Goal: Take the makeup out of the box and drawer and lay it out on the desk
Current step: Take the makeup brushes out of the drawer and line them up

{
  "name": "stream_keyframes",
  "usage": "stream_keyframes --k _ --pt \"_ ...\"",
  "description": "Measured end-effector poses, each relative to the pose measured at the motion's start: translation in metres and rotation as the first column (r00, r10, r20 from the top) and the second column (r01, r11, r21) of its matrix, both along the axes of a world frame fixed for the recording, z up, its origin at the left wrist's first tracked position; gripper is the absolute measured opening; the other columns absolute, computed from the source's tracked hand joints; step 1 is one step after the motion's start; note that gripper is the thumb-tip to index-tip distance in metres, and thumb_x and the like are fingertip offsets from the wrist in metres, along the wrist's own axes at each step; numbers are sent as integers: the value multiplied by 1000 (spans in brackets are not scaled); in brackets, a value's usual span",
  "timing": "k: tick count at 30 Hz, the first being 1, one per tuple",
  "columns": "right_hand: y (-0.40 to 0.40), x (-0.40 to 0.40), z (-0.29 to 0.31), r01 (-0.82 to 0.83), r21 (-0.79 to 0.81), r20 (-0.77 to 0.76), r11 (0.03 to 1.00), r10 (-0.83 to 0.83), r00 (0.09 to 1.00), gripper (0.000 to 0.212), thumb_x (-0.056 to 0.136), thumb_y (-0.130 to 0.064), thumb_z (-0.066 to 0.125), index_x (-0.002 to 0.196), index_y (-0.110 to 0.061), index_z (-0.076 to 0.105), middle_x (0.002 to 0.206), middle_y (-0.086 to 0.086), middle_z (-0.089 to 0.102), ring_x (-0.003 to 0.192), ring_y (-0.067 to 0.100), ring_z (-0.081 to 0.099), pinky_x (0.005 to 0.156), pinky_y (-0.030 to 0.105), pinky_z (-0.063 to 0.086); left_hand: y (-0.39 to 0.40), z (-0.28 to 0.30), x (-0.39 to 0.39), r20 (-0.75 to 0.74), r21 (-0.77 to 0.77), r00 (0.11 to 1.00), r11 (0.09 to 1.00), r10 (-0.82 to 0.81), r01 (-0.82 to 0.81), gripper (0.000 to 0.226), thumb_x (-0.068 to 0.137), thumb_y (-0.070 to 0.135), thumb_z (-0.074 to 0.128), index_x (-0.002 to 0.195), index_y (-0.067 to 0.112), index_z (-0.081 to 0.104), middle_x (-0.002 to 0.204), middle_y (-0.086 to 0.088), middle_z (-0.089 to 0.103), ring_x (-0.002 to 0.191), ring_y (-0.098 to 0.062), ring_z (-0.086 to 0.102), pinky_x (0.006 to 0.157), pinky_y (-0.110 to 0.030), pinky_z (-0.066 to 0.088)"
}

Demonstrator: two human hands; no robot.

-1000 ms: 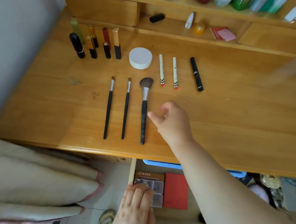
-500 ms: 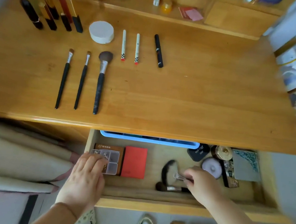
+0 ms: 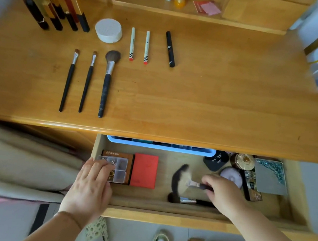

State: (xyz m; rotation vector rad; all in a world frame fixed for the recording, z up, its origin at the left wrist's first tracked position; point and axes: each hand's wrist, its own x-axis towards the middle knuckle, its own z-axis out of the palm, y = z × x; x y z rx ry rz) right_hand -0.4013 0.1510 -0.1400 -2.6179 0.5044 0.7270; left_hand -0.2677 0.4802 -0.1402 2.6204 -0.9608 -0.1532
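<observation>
Right hand (image 3: 220,194) pinching fan brush (image 3: 180,180) inside open drawer (image 3: 165,208)

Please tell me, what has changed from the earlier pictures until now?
The right hand left the desk, went down into the drawer and gripped a fan brush by its handle. The left hand stayed on the clear organizer box; the makeup laid out on the desk did not move.

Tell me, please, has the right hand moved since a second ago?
Yes: the right hand left the desk top and went down into the drawer, gripping a fan brush.
</observation>
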Motion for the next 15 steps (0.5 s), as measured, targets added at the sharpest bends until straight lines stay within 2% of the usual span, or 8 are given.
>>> stream_keyframes --k 2,4,8,13,15 --pt "8 6 24 89 104 158 991 -105 982 8 85 -22 65 89 -22 58 78 -11 56 69 6 52 58 18 35 0 0 -1 -14 12 1000 1000 -4 4 37 81 16 35 112 7 55 106 -8 54 102 -29 51 109 -47 29" --pt "21 20 51 150 231 268 961 -211 940 14 81 -22 69 79 -28 56 67 -11 56 67 7 53 60 17 38 1 0 0 -33 12 999 1000 -8 9 38 80 15 36 112 6 56 105 -8 54 102 -30 52 109 -46 29" --pt "46 79 90 171 411 336 896 -323 885 12 80 -21 68 77 -28 59 64 -8 59 57 2 51 56 18 39 1 3 2 -53 2 999 1000 -9 9 39 77 16 39 110 7 57 105 -8 56 100 -30 55 107 -44 29" --pt "74 175 97 233 350 357 907 -359 862 10 81 -26 68 82 -20 61 72 -9 61 65 9 58 59 22 43 3 3 5 -77 -47 997 999 -29 26 37 74 17 44 109 12 57 106 -4 56 102 -24 52 108 -35 26" --pt "85 208 96 270 372 342 888 -401 850 12 81 -28 68 85 -18 62 73 -4 61 69 16 64 64 31 50 3 1 6 -67 -74 997 996 -46 41 38 72 17 46 107 11 59 104 -5 59 101 -24 52 105 -36 30"
